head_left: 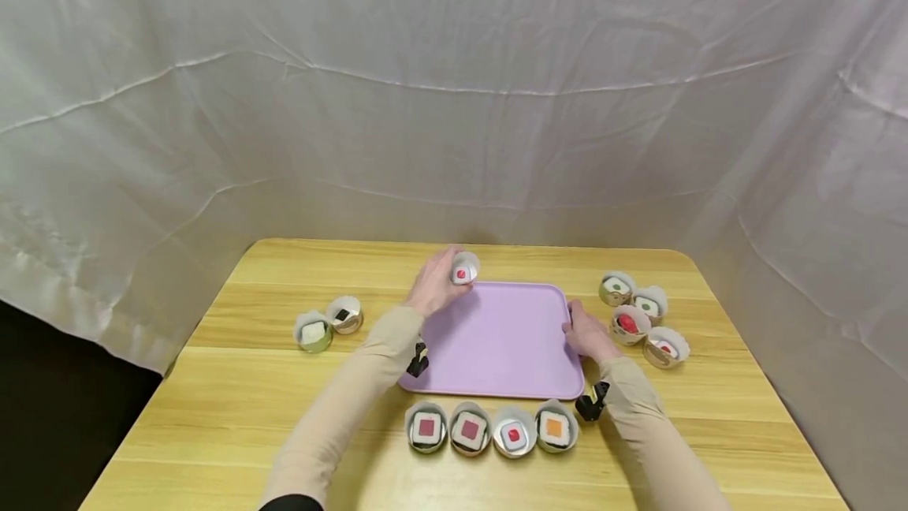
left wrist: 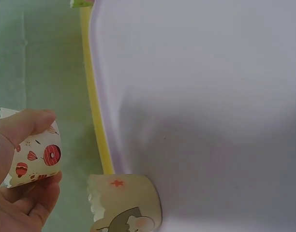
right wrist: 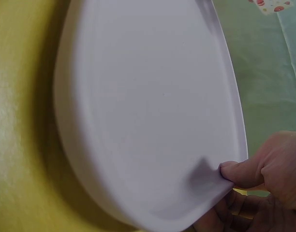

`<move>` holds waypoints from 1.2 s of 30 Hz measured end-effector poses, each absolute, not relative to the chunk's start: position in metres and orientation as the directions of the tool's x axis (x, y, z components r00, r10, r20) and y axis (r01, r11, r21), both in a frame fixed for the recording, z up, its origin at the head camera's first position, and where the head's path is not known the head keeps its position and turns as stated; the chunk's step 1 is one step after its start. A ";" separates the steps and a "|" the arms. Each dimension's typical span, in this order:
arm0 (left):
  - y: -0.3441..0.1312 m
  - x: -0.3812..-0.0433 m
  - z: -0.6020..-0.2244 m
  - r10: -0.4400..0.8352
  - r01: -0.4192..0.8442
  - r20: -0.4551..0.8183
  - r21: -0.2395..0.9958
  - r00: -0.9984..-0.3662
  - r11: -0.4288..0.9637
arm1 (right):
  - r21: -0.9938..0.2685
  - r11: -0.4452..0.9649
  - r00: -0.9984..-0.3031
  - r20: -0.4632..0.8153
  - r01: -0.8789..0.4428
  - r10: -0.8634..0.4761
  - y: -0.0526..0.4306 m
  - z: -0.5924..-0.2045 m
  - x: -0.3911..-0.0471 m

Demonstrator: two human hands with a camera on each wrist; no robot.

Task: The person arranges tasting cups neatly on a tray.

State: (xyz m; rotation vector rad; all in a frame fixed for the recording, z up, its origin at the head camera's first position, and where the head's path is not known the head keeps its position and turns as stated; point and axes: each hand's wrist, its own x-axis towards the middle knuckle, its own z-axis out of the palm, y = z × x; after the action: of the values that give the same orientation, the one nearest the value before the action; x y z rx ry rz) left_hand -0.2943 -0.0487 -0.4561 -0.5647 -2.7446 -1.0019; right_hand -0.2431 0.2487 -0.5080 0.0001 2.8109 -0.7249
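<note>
My left hand (head_left: 434, 284) grips a paper baking cup (head_left: 464, 268) by its side, above the far left corner of the lilac tray (head_left: 500, 337). Inside the cup is a small white piece with a red centre; red doughnut and candy prints (left wrist: 52, 154) cover its outside. Another printed cup (left wrist: 126, 205) stands at the tray's corner in the left wrist view, hidden behind the hand in the head view. At the tray's right side, my right hand (head_left: 590, 333) pinches the rim, thumb (right wrist: 240, 173) on top and fingers curled beneath.
Several filled cups (head_left: 470, 430) stand in a row along the tray's near edge. Two more cups (head_left: 312, 331) are on the left of the wooden table (head_left: 213, 416), and a cluster of several cups (head_left: 629, 323) is on the right. A grey curtain (head_left: 454, 140) hangs behind.
</note>
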 end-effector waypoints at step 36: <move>-0.035 -0.296 -0.480 0.295 0.310 0.097 0.241 -0.951 0.920 | -0.465 0.883 -0.974 -0.223 0.064 -0.047 0.250 -0.507 -0.244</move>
State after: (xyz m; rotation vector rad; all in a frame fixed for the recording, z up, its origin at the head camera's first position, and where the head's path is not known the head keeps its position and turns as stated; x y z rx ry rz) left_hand -0.2958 -0.0349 -0.4805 -0.4763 -3.0198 -0.3943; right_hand -0.2436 0.2496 -0.5069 0.0125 2.8238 -0.7095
